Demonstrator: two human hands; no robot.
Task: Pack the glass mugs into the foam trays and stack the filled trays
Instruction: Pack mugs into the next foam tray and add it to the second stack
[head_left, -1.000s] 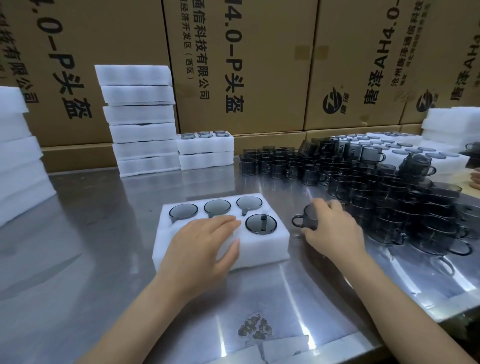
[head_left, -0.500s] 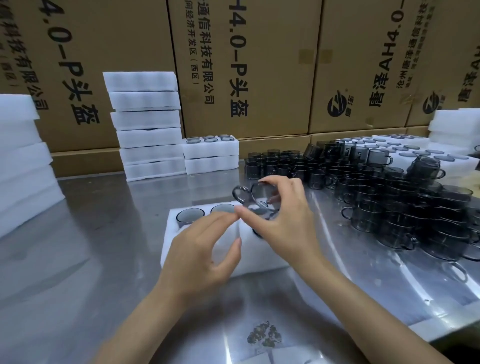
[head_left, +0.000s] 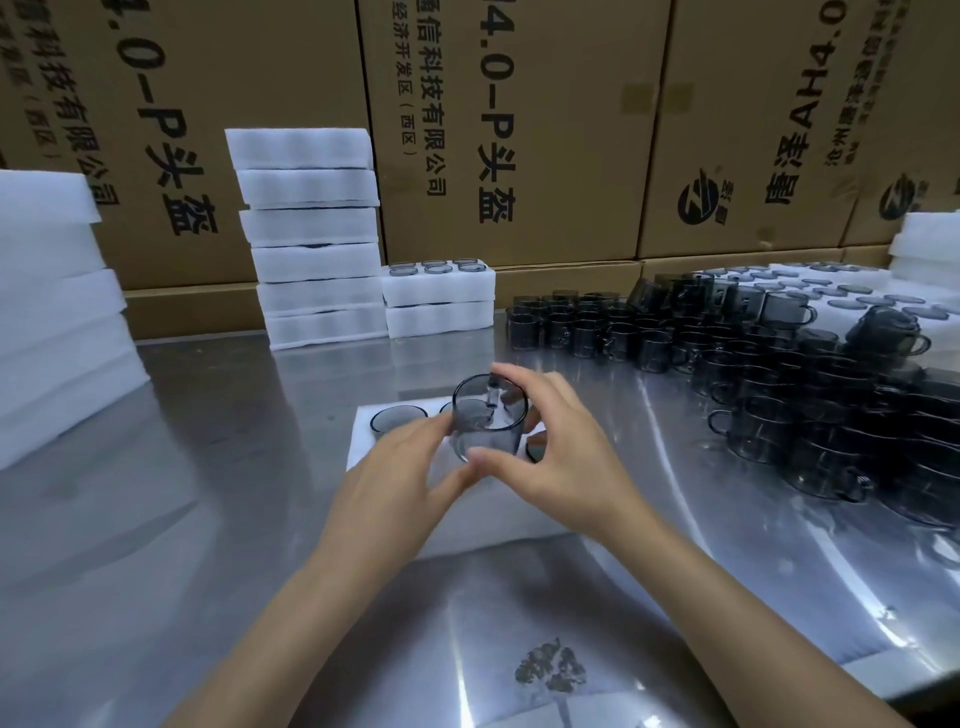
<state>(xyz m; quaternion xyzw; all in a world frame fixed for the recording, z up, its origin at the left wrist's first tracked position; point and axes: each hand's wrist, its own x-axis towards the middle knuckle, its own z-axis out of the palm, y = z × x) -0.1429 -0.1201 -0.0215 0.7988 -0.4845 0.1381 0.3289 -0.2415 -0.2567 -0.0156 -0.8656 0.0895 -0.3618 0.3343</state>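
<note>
A smoky glass mug (head_left: 487, 418) is held upright just above the white foam tray (head_left: 363, 441) in the middle of the steel table. My right hand (head_left: 558, 457) pinches it, thumb at its base and fingers over the rim. My left hand (head_left: 395, 480) lies on the tray's front with its fingertips touching the mug's left side. One seated mug (head_left: 397, 418) shows in the tray's back row; the hands hide most of the other pockets. Several loose mugs (head_left: 769, 395) crowd the table at the right.
Stacks of foam trays stand at the back (head_left: 311, 239) and at the far left (head_left: 47, 312). A short stack with mugs in it (head_left: 439, 296) sits beside them. More filled trays (head_left: 852, 291) lie at the back right. Cardboard boxes (head_left: 519, 130) wall off the back.
My right hand took a mug from the pile at the right and carried it left over the tray, turning it upright. My left hand stayed on the tray, its fingertips now at the mug.
</note>
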